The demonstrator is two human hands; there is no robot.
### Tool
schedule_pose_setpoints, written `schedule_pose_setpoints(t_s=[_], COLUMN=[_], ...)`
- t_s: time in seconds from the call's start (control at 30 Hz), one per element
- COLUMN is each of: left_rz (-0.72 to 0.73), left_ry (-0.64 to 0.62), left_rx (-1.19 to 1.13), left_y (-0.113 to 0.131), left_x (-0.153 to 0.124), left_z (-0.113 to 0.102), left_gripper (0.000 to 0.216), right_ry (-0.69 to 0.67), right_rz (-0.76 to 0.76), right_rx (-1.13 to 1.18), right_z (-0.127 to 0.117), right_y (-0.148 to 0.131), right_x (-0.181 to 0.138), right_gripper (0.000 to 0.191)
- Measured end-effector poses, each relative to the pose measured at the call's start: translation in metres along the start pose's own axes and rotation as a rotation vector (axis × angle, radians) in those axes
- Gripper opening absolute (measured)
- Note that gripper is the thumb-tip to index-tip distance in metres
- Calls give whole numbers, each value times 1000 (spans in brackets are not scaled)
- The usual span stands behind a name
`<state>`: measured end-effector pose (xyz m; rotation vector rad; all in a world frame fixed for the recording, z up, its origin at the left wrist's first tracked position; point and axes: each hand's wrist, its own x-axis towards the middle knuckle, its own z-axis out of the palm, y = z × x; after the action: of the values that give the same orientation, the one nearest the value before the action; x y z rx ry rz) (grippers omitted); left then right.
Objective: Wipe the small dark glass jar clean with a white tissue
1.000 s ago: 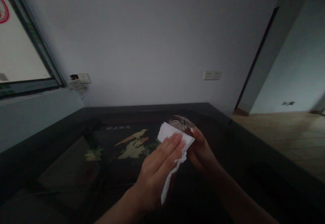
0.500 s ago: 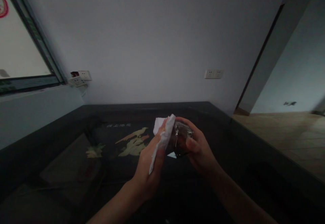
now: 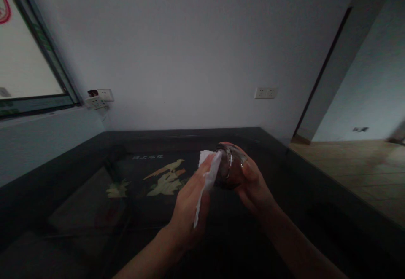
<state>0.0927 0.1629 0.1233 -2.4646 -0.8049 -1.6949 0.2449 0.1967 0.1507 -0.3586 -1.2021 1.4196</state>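
A clear drinking glass [image 3: 230,165] is held tilted above the dark table by my right hand [image 3: 253,182], whose fingers wrap round its far side with the thumb on the near side. My left hand [image 3: 191,201] grips a white paper tissue [image 3: 211,173] and presses it against the left end of the glass. Part of the tissue sticks out past the fingers, and its lower edge hangs down along the palm. The glass's left end is partly hidden behind the tissue.
The glossy black table [image 3: 177,134] carries a pale bird-and-flower inlay [image 3: 167,182] left of my hands. Behind it rises a white wall with a double socket [image 3: 265,93]. More sockets [image 3: 99,98] sit near the window [image 3: 30,47] at left; wooden floor [image 3: 344,165] lies right.
Both hands have shifted slightly right with the tissue and glass. The glass has turned a little in my right hand, and the tissue sits at a different angle against it.
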Motion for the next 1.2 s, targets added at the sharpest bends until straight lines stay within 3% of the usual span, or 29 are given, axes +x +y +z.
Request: schedule_pose_setpoints(t_s=[0.1,0.2,0.5,0.73,1.03,1.2], left_rz=[-92,-89,68,214,-17,4], left_ry=[-6,-5,22,37,10,29], left_rx=[4,-11,24,66,64,82], left_y=[-2,-1,2,5,3,2], left_x=[3,3,-5,-6,10,8], left_z=[-5,-5,4,4,-7,-7], left_gripper=[50,50,51,57,47,46], right_ry=[-37,-6,91,17,-32,63], right_rz=[21,26,42,69,43,40], right_rx=[9,34,82,46,43,53], right_z=[4,4,0,2,7,1], right_y=[1,1,2,8,14,13], right_x=[-1,0,1,-1,-3,1], right_gripper=[55,52,54,52,52,47])
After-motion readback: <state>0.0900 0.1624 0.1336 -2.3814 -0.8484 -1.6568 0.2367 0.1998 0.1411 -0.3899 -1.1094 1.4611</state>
